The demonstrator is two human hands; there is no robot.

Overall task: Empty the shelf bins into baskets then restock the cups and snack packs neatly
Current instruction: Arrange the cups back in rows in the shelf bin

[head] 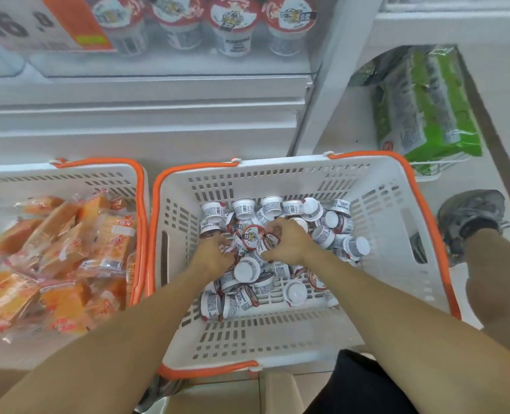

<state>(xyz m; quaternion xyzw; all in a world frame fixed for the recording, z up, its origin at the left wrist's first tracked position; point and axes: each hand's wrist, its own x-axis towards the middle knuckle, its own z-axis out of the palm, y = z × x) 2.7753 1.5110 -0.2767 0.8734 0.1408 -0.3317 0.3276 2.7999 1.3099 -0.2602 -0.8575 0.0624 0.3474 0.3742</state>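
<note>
A white basket with orange handles [382, 222] stands on the floor and holds a heap of several small white cups with red-and-white lids [322, 234]. Both my hands are down in that heap. My left hand [213, 255] curls its fingers round cups on the left side of the pile. My right hand [286, 243] grips cups near the pile's middle, one with its lid [252, 234] facing up between the hands. A second basket [68, 174] on the left holds several orange snack packs [59, 249]. Three or more cups [233, 22] stand in a clear shelf bin above.
The white shelf front [143, 115] runs across above the baskets. A green multi-pack [427, 106] sits in a low wire rack at the right. My shoe [471, 216] and knee are right of the cup basket. An orange price sign [53, 22] hangs top left.
</note>
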